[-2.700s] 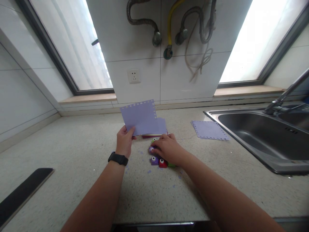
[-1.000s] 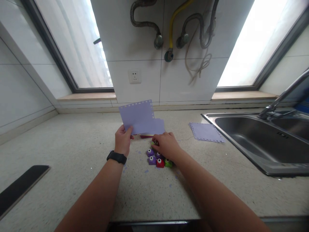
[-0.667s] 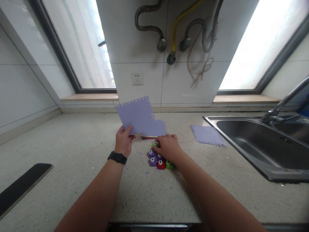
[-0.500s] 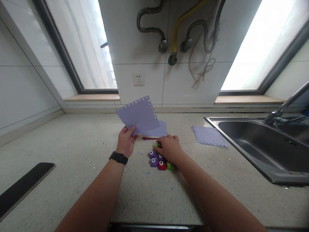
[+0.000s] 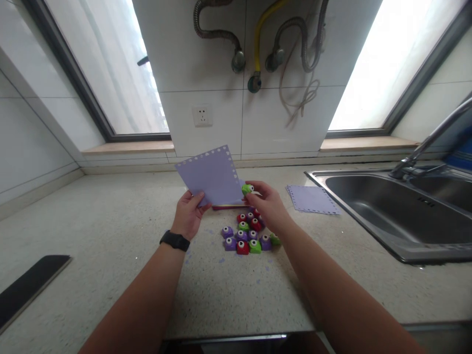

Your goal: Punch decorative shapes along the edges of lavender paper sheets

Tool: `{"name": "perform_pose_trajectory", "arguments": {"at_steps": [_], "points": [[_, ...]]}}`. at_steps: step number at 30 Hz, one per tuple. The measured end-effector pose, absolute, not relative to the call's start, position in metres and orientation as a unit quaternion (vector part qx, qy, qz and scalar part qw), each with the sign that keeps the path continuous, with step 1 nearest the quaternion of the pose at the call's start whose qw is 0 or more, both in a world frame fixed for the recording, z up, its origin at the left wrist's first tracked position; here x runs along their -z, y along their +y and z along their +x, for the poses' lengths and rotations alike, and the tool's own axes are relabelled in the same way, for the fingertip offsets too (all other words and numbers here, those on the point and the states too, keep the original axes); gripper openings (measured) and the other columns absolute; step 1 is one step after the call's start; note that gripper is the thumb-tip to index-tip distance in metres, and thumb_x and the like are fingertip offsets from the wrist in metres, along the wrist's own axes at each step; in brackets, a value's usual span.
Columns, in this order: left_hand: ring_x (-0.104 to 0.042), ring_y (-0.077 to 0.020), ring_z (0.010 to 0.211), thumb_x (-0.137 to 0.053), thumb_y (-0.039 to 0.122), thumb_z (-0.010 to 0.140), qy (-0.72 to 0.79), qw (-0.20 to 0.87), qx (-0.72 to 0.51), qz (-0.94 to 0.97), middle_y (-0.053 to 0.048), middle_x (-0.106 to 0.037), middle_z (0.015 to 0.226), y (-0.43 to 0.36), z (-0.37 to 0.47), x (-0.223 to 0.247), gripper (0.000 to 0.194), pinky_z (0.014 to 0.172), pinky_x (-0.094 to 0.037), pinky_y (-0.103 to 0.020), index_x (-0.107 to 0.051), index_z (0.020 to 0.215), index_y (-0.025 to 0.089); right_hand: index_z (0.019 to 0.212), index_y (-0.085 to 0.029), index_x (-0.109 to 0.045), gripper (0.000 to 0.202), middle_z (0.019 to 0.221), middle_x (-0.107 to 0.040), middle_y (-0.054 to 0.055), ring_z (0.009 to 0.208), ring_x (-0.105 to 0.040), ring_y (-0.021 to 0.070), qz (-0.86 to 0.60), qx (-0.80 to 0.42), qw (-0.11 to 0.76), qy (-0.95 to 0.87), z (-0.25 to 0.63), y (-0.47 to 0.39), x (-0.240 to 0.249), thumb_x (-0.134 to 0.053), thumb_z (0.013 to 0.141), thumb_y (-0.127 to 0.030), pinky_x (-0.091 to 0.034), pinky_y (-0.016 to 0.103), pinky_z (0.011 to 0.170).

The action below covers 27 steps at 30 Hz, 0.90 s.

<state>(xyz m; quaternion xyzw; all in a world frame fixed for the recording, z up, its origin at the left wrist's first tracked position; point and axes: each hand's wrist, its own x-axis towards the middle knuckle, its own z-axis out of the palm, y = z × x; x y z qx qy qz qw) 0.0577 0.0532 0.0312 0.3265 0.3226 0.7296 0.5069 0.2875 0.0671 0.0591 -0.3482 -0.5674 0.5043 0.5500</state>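
My left hand (image 5: 189, 212) pinches the lower left corner of a lilac sheet of paper (image 5: 212, 174), held tilted up above the counter. Small punched shapes run along its top and right edges. Between the thumb and fingers of my right hand (image 5: 267, 202) is a green craft punch (image 5: 247, 189), close to the sheet's lower right edge. Below the hands stand several more small punches in purple, red and green, among them a red punch (image 5: 242, 247) at the front. A stack of coloured paper (image 5: 230, 206) lies partly hidden behind the held sheet.
Lilac sheets with punched edges (image 5: 313, 199) lie at the right, beside a steel sink (image 5: 368, 216) with a faucet (image 5: 405, 167). A flat black object (image 5: 33, 285) rests at the far left. Small lilac scraps are scattered on the counter (image 5: 121, 221).
My right hand has lifted a green punch from the group and brought it up to the sheet's right edge. My left hand still holds the sheet. The camera view has shifted slightly.
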Motion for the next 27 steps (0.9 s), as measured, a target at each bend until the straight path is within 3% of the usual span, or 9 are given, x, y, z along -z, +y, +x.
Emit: {"name": "perform_pose_trajectory", "arguments": {"at_steps": [5,14,27], "points": [[-0.068,-0.0098,0.073,-0.088,0.022,0.068,0.336,0.498,-0.720,0.347,-0.002,-0.074,0.103,0.052,0.059,-0.030,0.035,0.058,-0.060,-0.021,-0.073,0.099,0.020,0.107,-0.023,-0.069,0.032,0.089,-0.073,0.002,0.076,-0.071,0.0172,-0.281,-0.591,0.603,-0.456,0.288,0.066,-0.067,-0.075,0.080,-0.039,-0.058,0.038,0.083],[-0.067,-0.0104,0.073,-0.088,0.022,0.067,0.346,0.487,-0.720,0.355,-0.003,-0.074,0.104,0.050,0.059,-0.032,0.034,0.057,-0.060,-0.021,-0.073,0.098,0.019,0.107,-0.025,-0.071,0.040,0.092,-0.071,0.000,0.077,-0.069,0.0158,-0.268,-0.576,0.622,-0.457,0.287,0.067,-0.064,-0.086,0.072,-0.040,-0.057,0.039,0.087],[-0.066,-0.0110,0.073,-0.088,0.022,0.068,0.344,0.476,-0.723,0.364,-0.003,-0.074,0.103,0.050,0.059,-0.032,0.031,0.057,-0.060,-0.022,-0.074,0.097,0.020,0.108,-0.026,-0.075,0.036,0.094,-0.074,0.001,0.081,-0.065,0.0153,-0.269,-0.540,0.591,-0.535,0.289,0.069,-0.055,-0.085,0.076,-0.039,-0.054,0.037,0.089]]}}
